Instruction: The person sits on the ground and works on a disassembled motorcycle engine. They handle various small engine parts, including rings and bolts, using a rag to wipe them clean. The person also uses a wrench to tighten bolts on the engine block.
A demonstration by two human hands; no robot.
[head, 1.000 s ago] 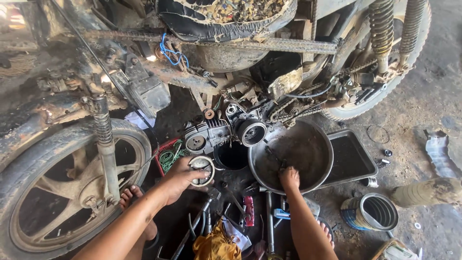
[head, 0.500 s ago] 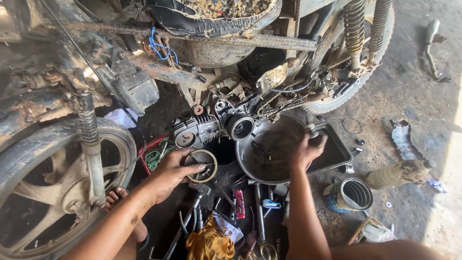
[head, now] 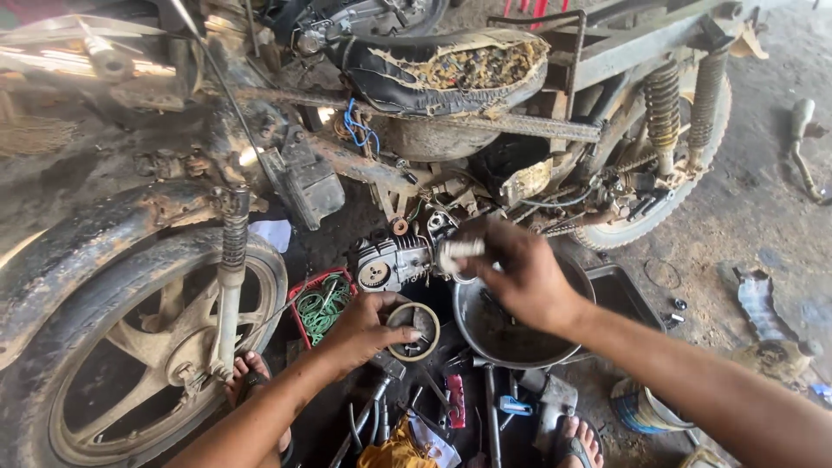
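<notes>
Green wires in a red tray.

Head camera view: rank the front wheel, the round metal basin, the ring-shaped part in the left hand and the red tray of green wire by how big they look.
1. front wheel
2. round metal basin
3. red tray of green wire
4. ring-shaped part, close to the tray

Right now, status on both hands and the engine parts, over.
Left hand grips round ring part, low over the tools. Right hand holds small pale part at the engine, above the metal bowl. Nothing between them.
</notes>
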